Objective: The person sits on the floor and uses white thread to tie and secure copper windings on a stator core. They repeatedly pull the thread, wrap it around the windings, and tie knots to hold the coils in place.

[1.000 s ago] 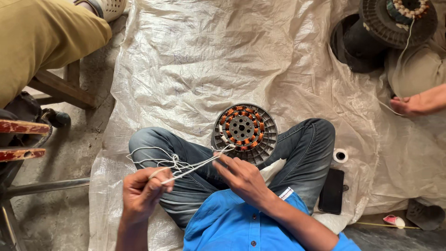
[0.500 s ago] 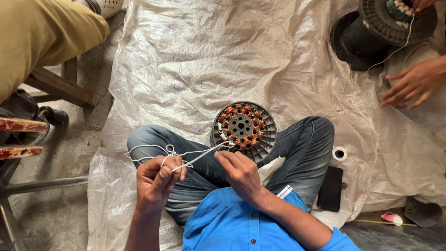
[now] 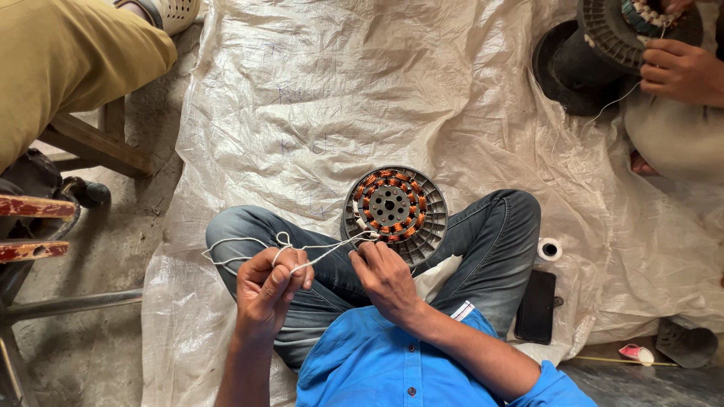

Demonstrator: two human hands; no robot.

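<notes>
At frame centre I see a round motor stator (image 3: pixel 394 215) resting between crossed legs. My left hand (image 3: pixel 268 290) is closed around white string (image 3: pixel 317 252); my right hand (image 3: pixel 385 273) pinches it at the stator's lower edge.

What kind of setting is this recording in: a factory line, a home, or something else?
Most likely a small, informal motor-winding workshop worked on the floor. A round stator with copper coils rests on the sitter's crossed legs, a white plastic sheet covers the ground, and another person's hand works on a second stator nearby.
</notes>
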